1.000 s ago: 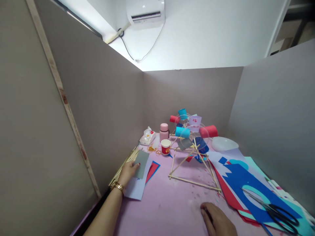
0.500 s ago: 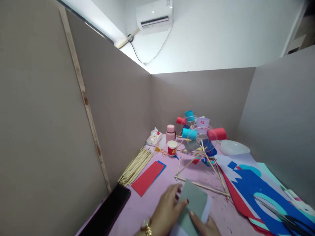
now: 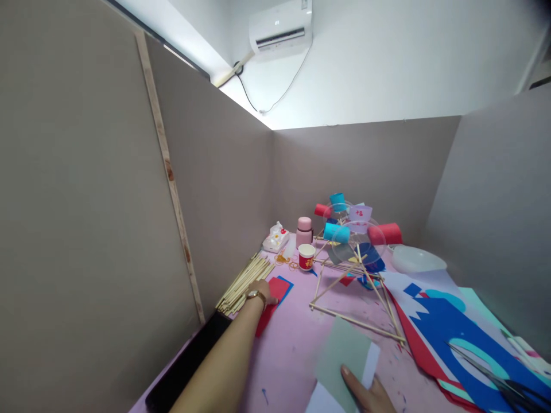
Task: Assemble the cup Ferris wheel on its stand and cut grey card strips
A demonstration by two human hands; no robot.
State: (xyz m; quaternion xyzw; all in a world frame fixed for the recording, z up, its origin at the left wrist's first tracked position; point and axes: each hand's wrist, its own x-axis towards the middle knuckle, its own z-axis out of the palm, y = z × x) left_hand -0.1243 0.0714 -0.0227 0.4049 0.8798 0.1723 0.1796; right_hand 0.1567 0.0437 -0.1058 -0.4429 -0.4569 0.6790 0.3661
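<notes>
Red paper lies over blue paper toward the left edge of the desk. The left hand rests on it, its closure hidden, so I cannot tell its grip. The right hand pinches grey paper over white paper; light, flat pressure should avoid creases, and gathering red by its edge looks cleanest.

You're in a makeshift craft booth, indoors: grey partitions on three sides, white wall and air conditioner above. Your pink tabletop reads as handicraft workspace: thin sticks, cut coloured sheets, scissors, stick-built frame, paper scraps scattered about. Can't tell what building surrounds you.
</notes>
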